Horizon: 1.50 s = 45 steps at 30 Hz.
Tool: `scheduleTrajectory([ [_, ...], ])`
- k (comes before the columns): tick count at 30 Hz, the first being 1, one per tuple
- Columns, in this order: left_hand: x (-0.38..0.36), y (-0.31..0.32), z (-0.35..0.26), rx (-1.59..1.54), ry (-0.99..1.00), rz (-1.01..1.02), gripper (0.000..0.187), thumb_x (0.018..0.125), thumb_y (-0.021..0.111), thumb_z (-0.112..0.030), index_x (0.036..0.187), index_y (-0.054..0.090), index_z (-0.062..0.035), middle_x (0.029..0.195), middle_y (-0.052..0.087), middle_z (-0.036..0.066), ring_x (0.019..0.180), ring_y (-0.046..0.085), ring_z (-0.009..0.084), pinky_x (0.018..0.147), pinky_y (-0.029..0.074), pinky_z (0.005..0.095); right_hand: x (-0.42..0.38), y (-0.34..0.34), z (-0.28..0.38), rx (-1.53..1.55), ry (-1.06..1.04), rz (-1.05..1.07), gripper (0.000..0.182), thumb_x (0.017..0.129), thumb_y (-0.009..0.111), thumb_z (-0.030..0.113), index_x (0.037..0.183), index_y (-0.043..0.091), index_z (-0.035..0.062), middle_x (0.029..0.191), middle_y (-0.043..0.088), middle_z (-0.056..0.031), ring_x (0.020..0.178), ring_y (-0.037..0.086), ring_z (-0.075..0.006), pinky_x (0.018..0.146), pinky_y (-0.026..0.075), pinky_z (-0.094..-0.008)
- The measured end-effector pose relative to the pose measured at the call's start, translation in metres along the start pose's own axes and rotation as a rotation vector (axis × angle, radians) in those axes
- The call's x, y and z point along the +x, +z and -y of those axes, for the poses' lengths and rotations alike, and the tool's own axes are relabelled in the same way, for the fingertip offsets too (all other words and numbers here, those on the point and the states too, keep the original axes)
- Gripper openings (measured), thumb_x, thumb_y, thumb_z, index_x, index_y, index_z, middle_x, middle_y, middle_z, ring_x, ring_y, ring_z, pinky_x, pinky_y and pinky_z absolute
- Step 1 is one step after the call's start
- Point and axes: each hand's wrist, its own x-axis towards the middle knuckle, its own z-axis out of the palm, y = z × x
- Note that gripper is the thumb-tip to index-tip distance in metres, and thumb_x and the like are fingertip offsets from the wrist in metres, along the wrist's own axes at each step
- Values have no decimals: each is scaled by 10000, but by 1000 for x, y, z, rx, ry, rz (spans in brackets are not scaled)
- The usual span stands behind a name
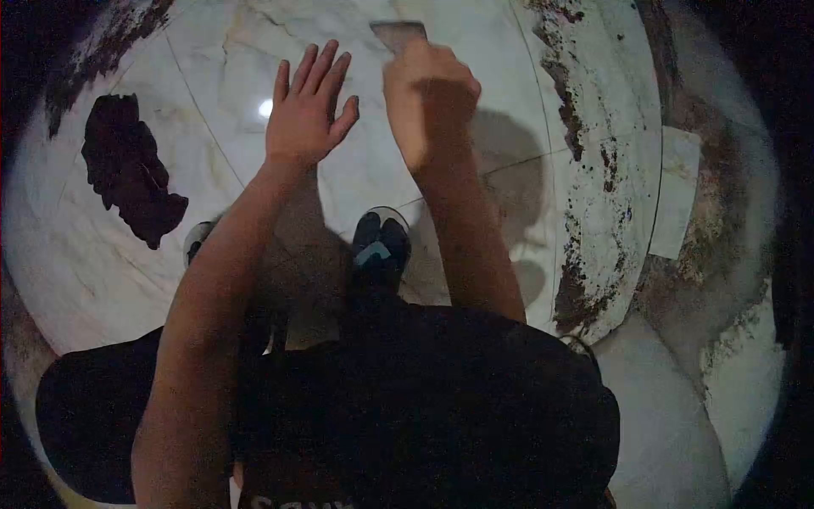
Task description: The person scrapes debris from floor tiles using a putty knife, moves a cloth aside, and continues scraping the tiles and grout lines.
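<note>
The marble floor (475, 93) filled most of the view, pale and veined, with thin joints between its slabs. Along its right edge ran a wide band of dark, crusted residue (585, 212). Near the left edge lay a separate dark patch (127, 170), ragged in outline, well apart from both hands. A pale sheet (678, 191) lay on the dirty strip further right. The person crouched over the slabs in dark clothing, with a shoe (381, 244) planted between the forearms and another partly hidden under the left arm.

The left hand (307, 110) was spread wide, fingers fanned and palm down, close over or on the bare marble and holding nothing; whether it pressed the floor could not be told. Just beside it, the right hand (428, 102) was closed in a fist around a scraper (398, 36), near the far edge of the floor.

Only the flat, dull blade showed above the knuckles; the handle was buried in the grip. The blade looked thin, stiff and light, probably metal, with an edge that might mark polished stone if tilted steeply. The handle seemed the sound place to hold it, as the hand did. Its long axis ran away from the person, the blade end pointing to the far edge, in line with the forearm.
</note>
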Motion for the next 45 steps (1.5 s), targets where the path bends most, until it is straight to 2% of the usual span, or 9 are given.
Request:
scheduleTrajectory([
  [3,-3,2,1,7,-17,-11,620,972,533,-429,1527,431,-172,1635,353,41,1511,315,276,1239,190,553,-51,-5,3,-49,-86,-3,232,887,652,237,781,728,45,758,710,-199,719,730,-380,653,595,-454],
  [5,-2,2,0,9,-2,-20,623,971,534,-432,1528,429,-176,1633,356,40,1516,308,271,1241,187,547,-67,-6,10,-48,105,174,225,889,655,234,782,723,47,778,717,-196,748,734,-380,674,597,-452],
  [12,0,1,1,1,18,-9,627,974,524,-421,1540,412,-175,1633,355,51,1516,309,274,1243,172,552,4,5,6,76,-34,-85,214,894,647,208,770,714,48,796,720,-202,777,741,-370,681,598,-445],
  [20,-2,1,0,-24,2,-5,638,977,523,-435,1548,402,-177,1644,336,47,1519,300,281,1244,168,552,-51,1,6,13,111,79,185,879,648,205,829,718,41,803,721,-215,740,738,-386,633,605,-457],
  [30,0,0,1,-11,28,-37,591,984,519,-408,1516,446,-161,1613,387,56,1500,337,278,1237,194,548,8,-7,8,2,-26,143,204,887,652,216,803,714,39,751,708,-206,726,735,-377,637,595,-452],
  [36,-4,2,1,-60,-18,-87,577,983,522,-375,1506,455,-139,1598,410,72,1483,369,284,1231,207,550,-53,1,24,-54,170,175,183,884,676,211,814,715,47,741,705,-195,760,736,-380,687,595,-465],
  [38,-3,1,0,-75,-22,-113,579,981,524,-371,1505,456,-134,1592,419,77,1481,373,286,1231,206,550,-34,-9,25,101,123,188,164,869,676,192,821,713,41,762,708,-202,750,734,-384,672,591,-471],
  [40,-2,0,1,-24,-14,-71,581,974,530,-366,1500,462,-129,1584,429,86,1478,379,291,1233,196,552,-11,15,7,128,-145,-143,153,849,679,185,837,715,37,793,713,-208,756,731,-393,666,587,-473],
  [45,-1,-2,-1,-26,-18,-71,579,969,531,-360,1495,466,-125,1589,420,94,1487,361,288,1233,193,554,10,1,14,128,-67,-3,136,830,689,169,857,717,39,785,711,-215,758,727,-408,660,586,-471],
])
